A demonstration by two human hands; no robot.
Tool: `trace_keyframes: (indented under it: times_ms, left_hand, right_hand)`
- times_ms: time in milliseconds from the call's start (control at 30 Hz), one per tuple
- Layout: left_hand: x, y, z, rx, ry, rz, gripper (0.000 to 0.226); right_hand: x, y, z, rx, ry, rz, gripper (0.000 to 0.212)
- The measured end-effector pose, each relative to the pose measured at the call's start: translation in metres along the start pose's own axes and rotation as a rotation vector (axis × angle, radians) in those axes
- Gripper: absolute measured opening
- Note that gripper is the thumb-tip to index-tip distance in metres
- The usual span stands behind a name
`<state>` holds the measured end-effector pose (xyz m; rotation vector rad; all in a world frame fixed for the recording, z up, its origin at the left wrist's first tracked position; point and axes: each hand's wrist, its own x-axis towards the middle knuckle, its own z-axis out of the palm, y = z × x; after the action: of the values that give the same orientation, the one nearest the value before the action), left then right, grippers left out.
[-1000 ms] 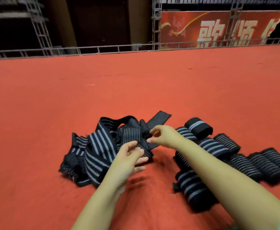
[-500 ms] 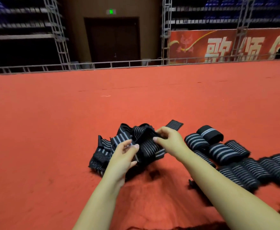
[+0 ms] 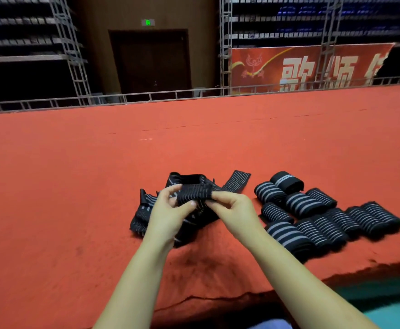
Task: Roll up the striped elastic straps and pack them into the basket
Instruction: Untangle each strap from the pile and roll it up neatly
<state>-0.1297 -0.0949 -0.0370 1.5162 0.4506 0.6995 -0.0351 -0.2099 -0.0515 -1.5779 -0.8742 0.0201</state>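
The red carpet point(image 3: 75, 186) is evenly lit from above while the stands point(image 3: 23, 32) at 11 o'clock are left dim, with edges bowed and fingertips slightly blurred.

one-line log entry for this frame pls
phase: rolling | left hand: pinches strap end | right hand: pinches same strap | loose pile: unrolled | rolled straps: on red carpet | basket: not visible

One black strap with thin grey stripes point(image 3: 194, 194) is up off the red worktop, its end folded over. Beneath it sprawls the tangled heap of unrolled straps point(image 3: 144, 212). To the right, the rolled straps point(image 3: 324, 217) lie packed side by side in rows.
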Motion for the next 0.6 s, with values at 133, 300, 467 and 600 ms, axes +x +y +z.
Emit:
trace_keyframes:
  times_ms: [133,300,467,600]
  left_hand:
    - [0.004,0.001,-0.028,-0.025,0.062,-0.006,0.034]
    - [-0.001,0.018,-0.046,-0.285,0.036,0.042,0.011]
    - [-0.001,0.031,-0.061,-0.336,0.047,0.020,0.013]
    - [0.000,0.037,-0.062,-0.363,0.039,-0.016,0.017]
  right_hand:
    - [0.006,0.010,-0.005,-0.090,-0.031,0.081,0.052]
    - [0.034,0.033,0.006,-0.473,-0.189,0.057,0.066]
    - [0.059,0.050,0.032,-0.557,-0.157,-0.068,0.047]
    - [0.071,0.057,0.039,-0.538,-0.121,-0.163,0.028]
